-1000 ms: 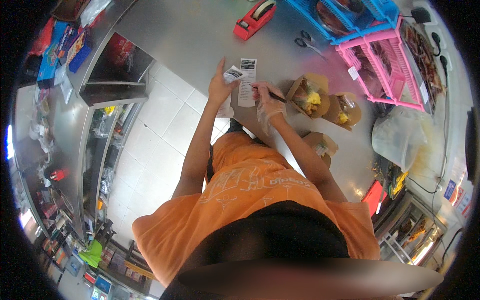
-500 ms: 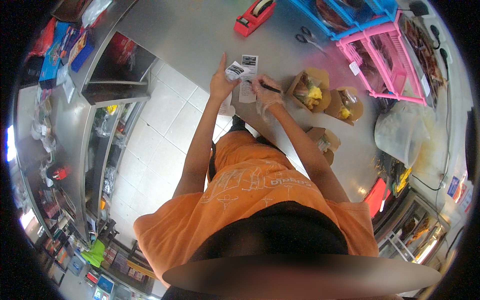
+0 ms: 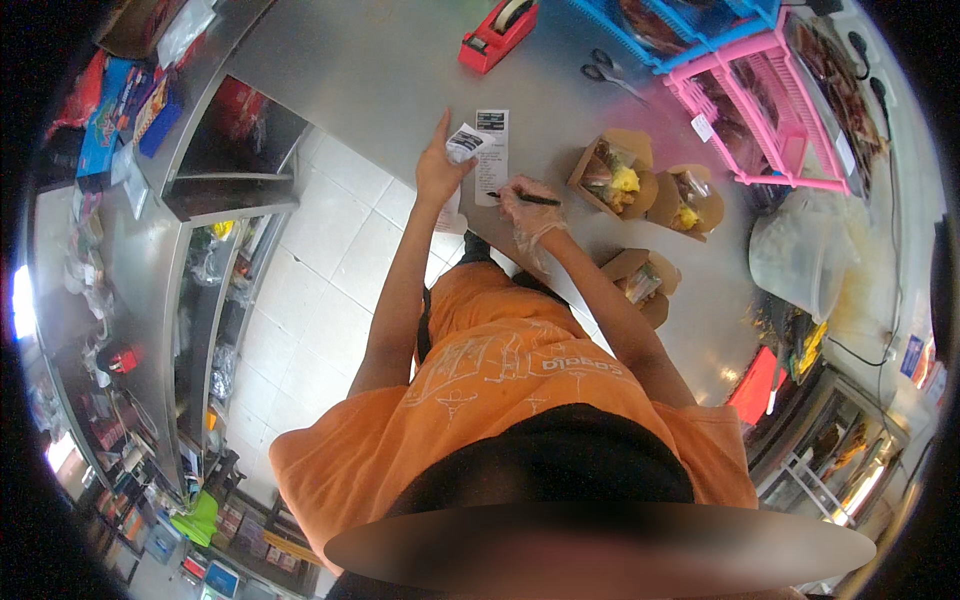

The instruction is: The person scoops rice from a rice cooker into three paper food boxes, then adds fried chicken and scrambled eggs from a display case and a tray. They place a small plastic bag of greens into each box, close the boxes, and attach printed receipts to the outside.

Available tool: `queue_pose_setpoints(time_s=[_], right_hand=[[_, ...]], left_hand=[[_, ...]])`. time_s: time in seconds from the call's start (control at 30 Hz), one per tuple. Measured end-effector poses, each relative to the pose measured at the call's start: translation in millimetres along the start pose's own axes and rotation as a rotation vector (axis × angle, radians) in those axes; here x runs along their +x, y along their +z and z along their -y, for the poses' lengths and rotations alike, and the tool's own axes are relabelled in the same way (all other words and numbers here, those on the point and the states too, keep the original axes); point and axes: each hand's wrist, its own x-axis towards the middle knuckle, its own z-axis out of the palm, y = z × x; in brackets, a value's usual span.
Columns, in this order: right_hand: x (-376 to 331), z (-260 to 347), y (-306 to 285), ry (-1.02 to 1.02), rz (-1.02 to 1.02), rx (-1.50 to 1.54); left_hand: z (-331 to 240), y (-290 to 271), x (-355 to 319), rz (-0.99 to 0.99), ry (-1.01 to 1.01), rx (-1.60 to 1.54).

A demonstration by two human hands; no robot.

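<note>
My left hand [image 3: 438,170] rests at the edge of a steel counter and holds a small crumpled white paper slip [image 3: 464,141]. A long white receipt [image 3: 491,156] lies flat on the counter just beside it. My right hand [image 3: 528,212] wears a clear plastic glove and grips a black pen [image 3: 524,198], whose tip touches the lower end of the receipt. To the right stand two open brown cardboard food boxes [image 3: 612,176] [image 3: 687,203] with yellow and dark food inside. A third box [image 3: 637,283] sits nearer me, beside my right forearm.
A red tape dispenser [image 3: 497,34] and scissors [image 3: 612,74] lie farther back on the counter [image 3: 380,80]. Pink [image 3: 765,120] and blue [image 3: 690,35] plastic baskets stand at the back right. A clear plastic bag [image 3: 805,255] sits at the right. Shelves of goods line the left.
My right hand with the pen has slid down the receipt, from beside the slip toward the receipt's lower end. My left hand stays on the small slip.
</note>
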Motion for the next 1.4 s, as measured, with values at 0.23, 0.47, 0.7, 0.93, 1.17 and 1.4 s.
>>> queue_pose_setpoints(time_s=[0.23, 0.47, 0.7, 0.93, 1.17, 1.4], right_hand=[[-13.4, 72.1, -54.8, -0.315, 0.132, -0.257], [-100.7, 108.1, -97.4, -0.124, -0.447, -1.105], [-52.2, 91.1, -124.5, -0.016, -0.369, -0.818], [10.8, 72.9, -127.1, 0.258, -0.184, 0.151], [4.2, 57.8, -184.3, -0.025, -0.214, -0.949], [-7.3, 46.7, -180.7, 0.143, 0.186, 0.052]], left_hand=[[-6.7, -8.3, -20.1, 0.048, 0.139, 0.052], [-11.9, -16.2, -67.1, 0.260, 0.192, 0.296], [-32.0, 30.8, -88.9, 0.375, 0.290, 0.438], [-43.8, 42.8, -72.0, 0.485, 0.284, 0.436], [-40.3, 17.4, -43.0, 0.093, 0.017, -0.386], [-76.1, 58.5, -10.3, 0.193, 0.369, -0.211]])
